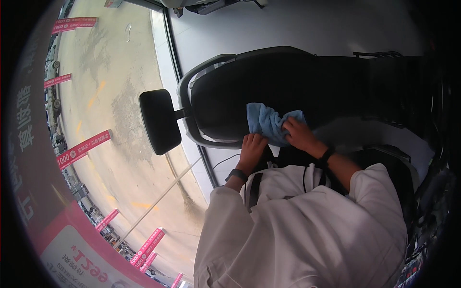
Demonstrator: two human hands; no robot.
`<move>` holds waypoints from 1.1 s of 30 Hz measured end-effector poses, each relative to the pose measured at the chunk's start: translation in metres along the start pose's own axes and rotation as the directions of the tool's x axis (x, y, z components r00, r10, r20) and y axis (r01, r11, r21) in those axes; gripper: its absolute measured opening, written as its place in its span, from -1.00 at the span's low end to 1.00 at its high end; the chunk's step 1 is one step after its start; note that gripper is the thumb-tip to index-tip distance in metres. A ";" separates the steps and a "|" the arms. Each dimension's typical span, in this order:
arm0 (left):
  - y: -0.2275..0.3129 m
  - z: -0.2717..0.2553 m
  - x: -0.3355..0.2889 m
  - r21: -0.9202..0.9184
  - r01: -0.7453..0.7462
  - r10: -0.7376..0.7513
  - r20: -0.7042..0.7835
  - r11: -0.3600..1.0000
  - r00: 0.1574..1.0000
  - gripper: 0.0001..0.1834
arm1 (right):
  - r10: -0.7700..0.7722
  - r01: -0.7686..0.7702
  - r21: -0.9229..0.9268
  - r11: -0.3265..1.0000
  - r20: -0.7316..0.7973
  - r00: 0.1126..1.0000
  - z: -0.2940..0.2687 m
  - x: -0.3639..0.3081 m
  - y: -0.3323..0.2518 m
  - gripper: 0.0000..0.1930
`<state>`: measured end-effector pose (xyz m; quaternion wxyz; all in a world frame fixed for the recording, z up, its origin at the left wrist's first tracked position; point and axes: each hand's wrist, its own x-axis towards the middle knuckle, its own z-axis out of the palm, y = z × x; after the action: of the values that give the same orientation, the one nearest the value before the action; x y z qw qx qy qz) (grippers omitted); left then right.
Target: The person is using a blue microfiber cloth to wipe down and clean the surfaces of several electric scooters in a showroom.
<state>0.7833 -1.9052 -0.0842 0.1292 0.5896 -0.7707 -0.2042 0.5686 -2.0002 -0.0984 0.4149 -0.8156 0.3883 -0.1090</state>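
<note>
A light blue cloth (266, 121) lies bunched and creased on the near side of a long black scooter seat (225, 103). My left hand (253, 150) has its fingers curled over the cloth's near edge. To its right, my right hand (300, 136) pinches a gathered fold, and part of the cloth sticks up beyond the fingers. Its thumb side is partly hidden in the folds. The cloth's left corner hangs loose over the seat, away from both hands.
A black padded backrest (161, 122) stands off the seat's left end, joined to a dark grab rail (187, 79). Glass with pink signs (86, 146) runs along the left. Beyond it, a broom (191, 201) rests by the pavement. Part of another vehicle (206, 6) shows at the far edge.
</note>
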 end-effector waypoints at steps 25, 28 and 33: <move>-0.176 -0.275 -0.102 -0.389 0.294 -0.475 -0.543 0.873 0.692 -0.64 | -0.049 0.152 0.204 0.967 -0.434 0.899 0.096 0.196 -0.280 -0.40; -0.217 -0.226 -0.097 -0.975 0.207 -0.588 0.126 0.074 0.799 -0.24 | 0.285 -0.094 0.713 0.695 -0.153 0.946 0.140 0.223 -0.276 -0.30; -0.183 -0.220 -0.073 -0.945 0.223 -0.567 0.050 0.240 0.822 -0.38 | 0.216 -0.070 0.682 0.728 -0.131 0.967 0.129 0.207 -0.295 -0.27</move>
<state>1.0565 -1.9111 0.0281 0.4964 0.6113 -0.3101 -0.5327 0.9326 -1.9691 0.0150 0.6466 -0.5629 0.4247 -0.2912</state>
